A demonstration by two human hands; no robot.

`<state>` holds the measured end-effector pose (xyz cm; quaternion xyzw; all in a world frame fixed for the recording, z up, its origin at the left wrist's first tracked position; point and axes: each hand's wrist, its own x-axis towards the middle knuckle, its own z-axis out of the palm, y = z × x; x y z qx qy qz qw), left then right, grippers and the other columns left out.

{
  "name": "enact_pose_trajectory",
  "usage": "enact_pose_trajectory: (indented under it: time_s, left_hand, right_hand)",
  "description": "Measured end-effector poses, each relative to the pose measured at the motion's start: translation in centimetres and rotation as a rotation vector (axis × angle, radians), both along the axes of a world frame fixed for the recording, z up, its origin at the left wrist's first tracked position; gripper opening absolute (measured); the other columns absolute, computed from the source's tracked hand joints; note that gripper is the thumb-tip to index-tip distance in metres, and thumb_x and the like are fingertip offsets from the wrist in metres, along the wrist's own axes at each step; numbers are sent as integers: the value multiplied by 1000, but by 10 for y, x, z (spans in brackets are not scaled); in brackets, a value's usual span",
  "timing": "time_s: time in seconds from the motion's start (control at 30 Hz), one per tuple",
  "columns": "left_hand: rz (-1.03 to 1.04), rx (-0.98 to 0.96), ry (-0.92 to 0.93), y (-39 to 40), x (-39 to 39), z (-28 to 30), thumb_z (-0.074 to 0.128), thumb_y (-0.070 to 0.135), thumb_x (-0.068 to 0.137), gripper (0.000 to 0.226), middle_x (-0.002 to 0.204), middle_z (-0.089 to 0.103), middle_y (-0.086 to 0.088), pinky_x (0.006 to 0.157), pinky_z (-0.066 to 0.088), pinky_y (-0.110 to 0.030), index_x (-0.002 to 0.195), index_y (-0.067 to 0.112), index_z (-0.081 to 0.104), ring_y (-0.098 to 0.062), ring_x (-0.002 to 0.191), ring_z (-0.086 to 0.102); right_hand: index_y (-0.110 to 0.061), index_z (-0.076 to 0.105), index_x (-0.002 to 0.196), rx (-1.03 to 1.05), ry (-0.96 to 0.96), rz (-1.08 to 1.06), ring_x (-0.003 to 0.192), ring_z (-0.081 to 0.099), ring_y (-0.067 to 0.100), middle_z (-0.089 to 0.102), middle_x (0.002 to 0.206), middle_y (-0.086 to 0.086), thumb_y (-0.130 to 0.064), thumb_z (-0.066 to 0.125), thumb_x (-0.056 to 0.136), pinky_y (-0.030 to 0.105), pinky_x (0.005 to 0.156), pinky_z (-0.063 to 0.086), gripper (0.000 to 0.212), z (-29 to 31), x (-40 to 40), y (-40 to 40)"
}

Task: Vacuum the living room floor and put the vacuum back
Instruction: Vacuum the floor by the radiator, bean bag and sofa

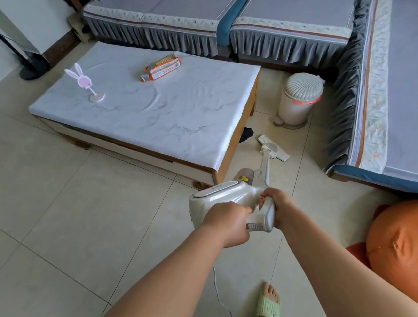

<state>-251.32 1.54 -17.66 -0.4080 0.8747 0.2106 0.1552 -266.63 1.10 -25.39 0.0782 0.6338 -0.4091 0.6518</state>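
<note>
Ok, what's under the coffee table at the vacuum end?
A dark bundle pokes out beneath the coffee table corner, just left of the vacuum head. What it is, and anything deeper underneath, is hidden by the tabletop and its white cover.

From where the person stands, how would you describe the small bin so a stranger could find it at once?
Look at the inner corner of the grey sofa. On the floor there, past the far end of the coffee table, stands the small bin. Its ribbed, shell-like lid and pedal base set it apart from the vacuum head lying nearer.
</note>
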Motion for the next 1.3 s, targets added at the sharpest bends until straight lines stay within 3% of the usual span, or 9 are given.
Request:
enact_pose_trajectory:
  time_s: [0.1,0.27,0.47,0.57,0.63,0.8,1.03,1.13,1.3]
  left_hand:
    - [15,8,29,-17,-27,-9,57,20,81,11,88,61,-4,62,35,-28,91,23,53,-27,78,54]
    - [54,40,85,-40,-70,-20,57,20,83,13,82,52,2,62,34,-27,85,26,45,-24,77,50]
    - [61,39,90,-50,-102,-33,56,20,84,14,85,54,1,64,34,-26,87,28,45,-25,80,53]
    - [53,40,73,-47,-102,-40,57,21,84,13,82,51,3,64,34,-27,87,26,45,-23,77,49]
    - [47,41,55,-42,-97,-44,57,21,84,14,81,50,3,64,34,-28,86,26,44,-23,77,48]
    - [-39,25,14,-16,-87,-42,54,20,83,10,80,51,2,63,33,-29,87,23,46,-25,78,50]
    - [-122,38,-19,25,-47,-37,54,20,80,32,98,64,-4,70,43,-30,111,20,60,-29,92,59]
    - [-134,45,-22,43,-18,-28,54,19,78,25,95,64,-4,73,47,-31,103,20,61,-30,90,60]
    - [-221,43,-47,84,50,-17,55,18,77,11,89,61,-5,63,38,-30,89,20,55,-29,81,56]
  right_hand:
    - [-9,42,63,0,15,9,28,43,15,45,38,2,-4,43,86,16,37,39,24,-1,-28,-17]
    - [-9,45,65,25,49,35,29,45,14,47,39,2,-5,45,87,19,41,42,22,-4,-74,-43]
    - [-7,49,72,63,-46,-4,32,48,13,50,43,3,-6,51,88,18,41,47,17,-14,-111,-54]
    - [0,56,84,84,-100,-5,44,58,16,59,55,9,-4,54,85,25,53,56,4,-18,-118,-53]
    - [3,59,90,100,-158,-33,56,62,18,63,68,12,-4,56,84,29,62,58,10,-22,-118,-46]
    - [-8,49,69,128,-154,-70,31,49,13,51,45,3,-12,57,86,17,41,46,19,-29,-100,-19]
    - [-11,50,68,148,-146,-167,31,47,11,51,44,-1,-19,60,86,16,42,42,22,-30,-57,34]
    - [-10,50,69,139,-139,-166,30,47,11,51,44,0,-18,60,86,15,41,42,22,-24,-29,55]
    - [-9,50,71,127,-179,-211,29,46,12,50,41,1,-16,59,87,14,40,42,20,-17,43,105]
